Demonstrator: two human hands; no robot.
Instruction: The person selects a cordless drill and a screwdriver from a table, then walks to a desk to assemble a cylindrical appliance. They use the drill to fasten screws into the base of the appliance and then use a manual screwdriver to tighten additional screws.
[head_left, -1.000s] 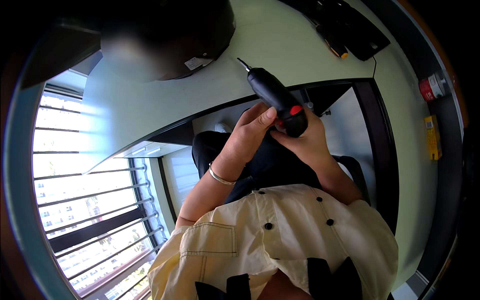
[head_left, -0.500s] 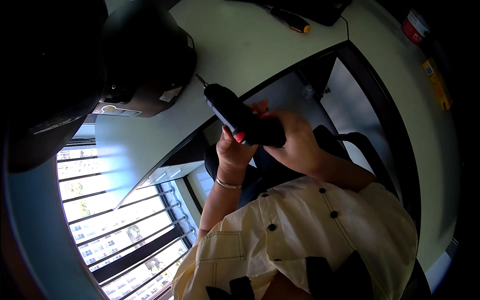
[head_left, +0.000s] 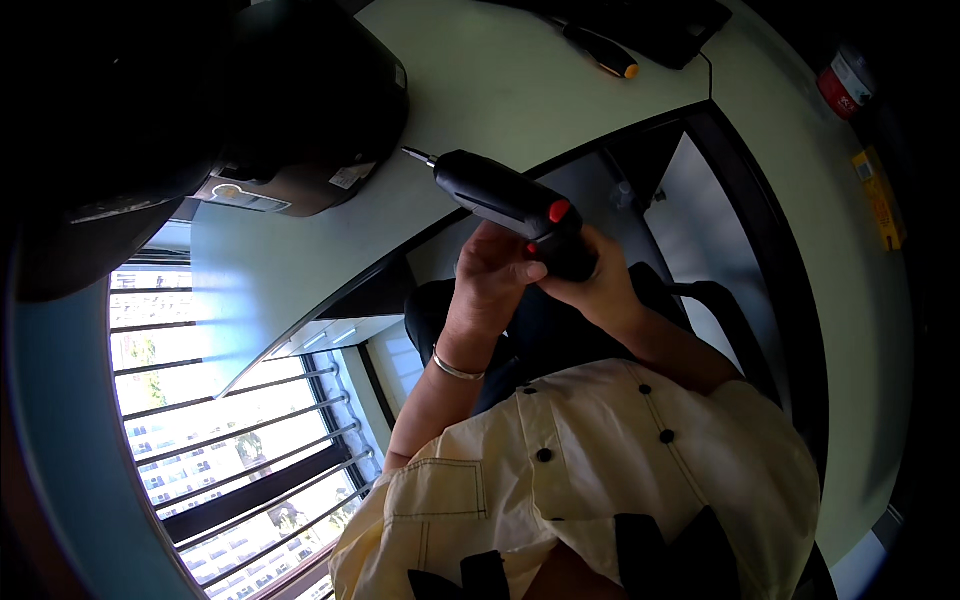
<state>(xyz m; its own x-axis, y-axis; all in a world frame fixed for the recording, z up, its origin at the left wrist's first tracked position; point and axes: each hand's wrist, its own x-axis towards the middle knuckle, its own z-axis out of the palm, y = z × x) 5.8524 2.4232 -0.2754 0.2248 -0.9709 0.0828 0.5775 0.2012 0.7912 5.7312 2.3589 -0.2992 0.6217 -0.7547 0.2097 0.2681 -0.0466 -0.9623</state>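
Pale desk (head_left: 520, 90) edge curves; both hands, left hand (head_left: 495, 275) and right hand (head_left: 590, 285), clamp electric screwdriver (head_left: 510, 205).

Centre frame: both hands wrapped on a black electric screwdriver (head_left: 510, 205) with a red button. Left hand (head_left: 492, 272) grips from the left side, thumb across the handle; right hand (head_left: 592, 285) closes around the handle's lower end. Bit tip points to upper left, just beside a dark rounded device (head_left: 300, 110) sitting on the pale desk (head_left: 500, 70). Silver bracelet (head_left: 456, 367) on left wrist. Top of frame: orange-tipped screwdriver (head_left: 600, 52) lying on the desk, well apart from the hands. Upper right: red can (head_left: 842, 82), yellow object (head_left: 878, 200) below it. Lower left: barred window (head_left: 220, 440). Cream jacket (head_left: 600, 470) with black buttons, bottom centre.
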